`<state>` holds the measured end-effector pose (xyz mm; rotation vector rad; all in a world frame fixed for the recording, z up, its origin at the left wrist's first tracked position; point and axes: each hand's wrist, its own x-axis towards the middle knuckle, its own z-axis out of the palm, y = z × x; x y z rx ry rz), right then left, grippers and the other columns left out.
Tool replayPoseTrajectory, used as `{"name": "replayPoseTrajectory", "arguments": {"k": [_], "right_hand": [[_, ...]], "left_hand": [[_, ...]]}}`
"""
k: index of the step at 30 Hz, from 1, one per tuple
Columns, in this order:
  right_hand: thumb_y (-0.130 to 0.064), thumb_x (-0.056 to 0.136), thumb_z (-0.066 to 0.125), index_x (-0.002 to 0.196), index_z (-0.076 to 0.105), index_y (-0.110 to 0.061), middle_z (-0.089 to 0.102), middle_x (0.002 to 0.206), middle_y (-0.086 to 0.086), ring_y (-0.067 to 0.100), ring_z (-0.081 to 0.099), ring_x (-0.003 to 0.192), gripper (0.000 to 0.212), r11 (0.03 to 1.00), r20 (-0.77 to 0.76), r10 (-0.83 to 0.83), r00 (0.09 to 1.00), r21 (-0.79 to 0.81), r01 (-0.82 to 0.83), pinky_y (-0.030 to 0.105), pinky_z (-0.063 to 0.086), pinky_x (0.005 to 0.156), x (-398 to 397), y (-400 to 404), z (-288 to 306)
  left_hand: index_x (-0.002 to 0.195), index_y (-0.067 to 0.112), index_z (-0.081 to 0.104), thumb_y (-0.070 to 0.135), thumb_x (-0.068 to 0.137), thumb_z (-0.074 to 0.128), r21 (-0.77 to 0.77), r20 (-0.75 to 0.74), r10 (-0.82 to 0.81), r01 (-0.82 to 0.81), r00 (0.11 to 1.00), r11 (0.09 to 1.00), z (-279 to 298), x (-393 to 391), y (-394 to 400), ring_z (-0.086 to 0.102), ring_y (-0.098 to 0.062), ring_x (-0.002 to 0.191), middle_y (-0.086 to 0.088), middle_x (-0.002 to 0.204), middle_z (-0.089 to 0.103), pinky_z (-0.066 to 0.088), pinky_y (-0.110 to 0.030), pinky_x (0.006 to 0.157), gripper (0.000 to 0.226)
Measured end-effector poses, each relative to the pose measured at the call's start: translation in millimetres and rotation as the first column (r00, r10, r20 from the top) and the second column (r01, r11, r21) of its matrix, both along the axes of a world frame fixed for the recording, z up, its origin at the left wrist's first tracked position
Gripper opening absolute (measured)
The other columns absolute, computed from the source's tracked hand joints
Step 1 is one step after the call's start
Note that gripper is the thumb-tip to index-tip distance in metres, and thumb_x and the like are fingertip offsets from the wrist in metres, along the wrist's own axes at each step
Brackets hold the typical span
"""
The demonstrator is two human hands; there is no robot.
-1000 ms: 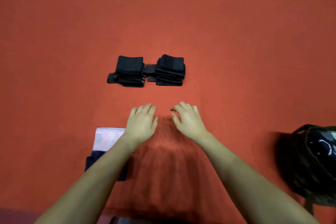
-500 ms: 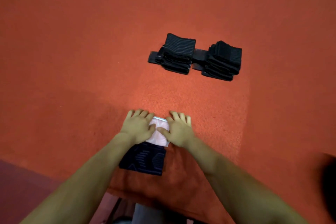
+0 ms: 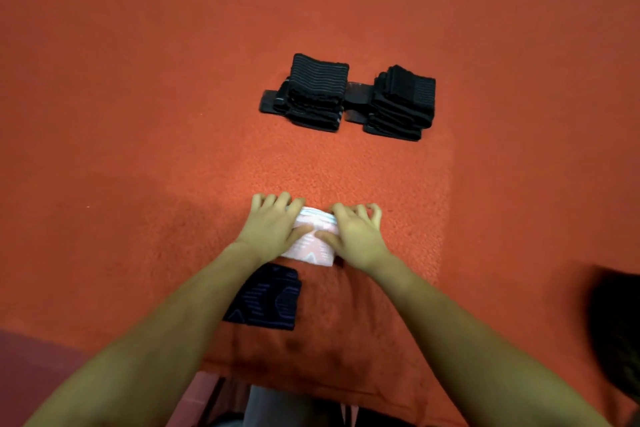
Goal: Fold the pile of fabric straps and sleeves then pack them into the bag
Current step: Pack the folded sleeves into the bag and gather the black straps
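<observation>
Grip of both hands (image 3: 311, 234) now lifting pink sleeve (image 3: 313, 246)

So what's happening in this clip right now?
A person is folding fabric pieces on a red cloth-covered surface. Both the left hand and the right hand grip a pale pink sleeve by its sides. A dark patterned sleeve lies just nearer the person. Two stacks of folded black straps sit farther out. A dark bag shows, blurred, at the right edge; nothing visibly packed yet.
</observation>
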<state>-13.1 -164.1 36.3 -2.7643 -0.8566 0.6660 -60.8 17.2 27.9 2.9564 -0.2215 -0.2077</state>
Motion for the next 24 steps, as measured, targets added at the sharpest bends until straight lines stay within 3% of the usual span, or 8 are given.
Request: {"name": "replayPoseTrajectory", "arguments": {"k": [2,4,6,9,12,18,21,24], "right_hand": [[-0.057,0.088,0.046,0.119,0.057,-0.013,0.066,0.11,0.007,0.033,0.055,0.104,0.055,1.0,0.083,-0.006,0.997,-0.026,0.008,0.041,0.013,0.094,4.2,-19.0,1.9],[-0.058,0.081,0.04,0.094,0.068,-0.013,0.069,0.082,0.005,0.033,0.062,0.08,0.055,0.999,0.186,-0.032,0.982,-0.035,0.039,0.041,0.021,0.085,1.5,-34.2,0.9],[-0.057,0.077,0.038,0.081,0.068,-0.016,0.066,0.072,0.001,0.029,0.063,0.072,0.051,0.995,0.233,-0.074,0.97,-0.042,0.086,0.041,0.024,0.083,-2.8,-45.7,-2.6],[-0.054,0.077,0.038,0.082,0.069,-0.017,0.066,0.076,0.0,0.03,0.066,0.083,0.049,0.991,0.253,-0.112,0.961,-0.046,0.127,0.041,0.025,0.086,-12.1,-55.0,-9.4],[-0.051,0.078,0.037,0.087,0.069,-0.016,0.069,0.083,0.002,0.031,0.067,0.096,0.048,0.988,0.237,-0.134,0.962,-0.045,0.149,0.05,0.038,0.092,-17.5,-56.7,-15.6],[-0.048,0.082,0.039,0.098,0.07,-0.014,0.069,0.086,0.003,0.025,0.067,0.101,0.048,0.981,0.355,-0.194,0.915,0.053,0.188,0.043,0.023,0.095,-12.7,-87.8,-4.5],[-0.048,0.085,0.041,0.104,0.069,-0.014,0.069,0.089,0.003,0.024,0.065,0.106,0.048,0.967,0.447,-0.251,0.859,0.086,0.238,0.044,0.023,0.097,-5.0,-118.5,13.6],[-0.046,0.086,0.042,0.108,0.067,-0.014,0.069,0.091,0.004,0.026,0.064,0.107,0.047,0.949,0.51,-0.314,0.801,0.139,0.283,0.043,0.022,0.098,3.2,-155.6,38.8]], "left_hand": [[0.095,0.007,0.069,0.056,0.082,0.038,-0.002,0.031,-0.034,0.034,0.999,0.999,-1.1,12.2,-17.2,0.059,-0.027,0.064,-0.008,0.078,0.061,0.041,-0.039,0.069,0.06],[0.091,0.006,0.068,0.055,0.082,0.039,0.006,0.066,-0.088,0.088,0.994,0.996,-4.5,20.9,-31.4,0.058,-0.029,0.067,-0.009,0.079,0.06,0.032,-0.04,0.072,0.057],[0.09,0.007,0.067,0.052,0.081,0.04,-0.014,0.062,-0.137,0.138,0.989,0.99,-8.7,24.5,-40.4,0.059,-0.031,0.073,-0.011,0.083,0.061,0.036,-0.041,0.076,0.053],[0.102,0.011,0.067,0.049,0.079,0.04,-0.052,0.045,-0.171,0.174,0.984,0.983,-17.2,24.1,-41.9,0.064,-0.035,0.086,-0.013,0.092,0.065,0.038,-0.045,0.084,0.051],[0.107,0.015,0.065,0.049,0.085,0.04,-0.087,0.077,-0.172,0.178,0.982,0.98,-21.6,22.6,-41.3,0.064,-0.03,0.077,-0.009,0.085,0.061,0.026,-0.04,0.084,0.048],[0.111,0.02,0.057,0.062,0.094,0.027,-0.203,0.2,-0.074,0.116,0.977,0.972,0.5,26.9,-70.4,0.052,-0.02,0.088,-0.002,0.087,0.059,0.025,-0.039,0.085,0.054],[0.114,0.02,0.053,0.062,0.092,0.035,-0.256,0.277,-0.035,0.109,0.96,0.961,22.8,42.2,-103.0,0.048,-0.018,0.099,-0.001,0.096,0.062,0.024,-0.039,0.088,0.051],[0.115,0.023,0.048,0.056,0.088,0.042,-0.178,0.39,-0.09,0.171,0.916,0.969,48.5,59.3,-144.0,0.054,-0.024,0.105,-0.004,0.096,0.063,0.024,-0.041,0.09,0.043]]}}
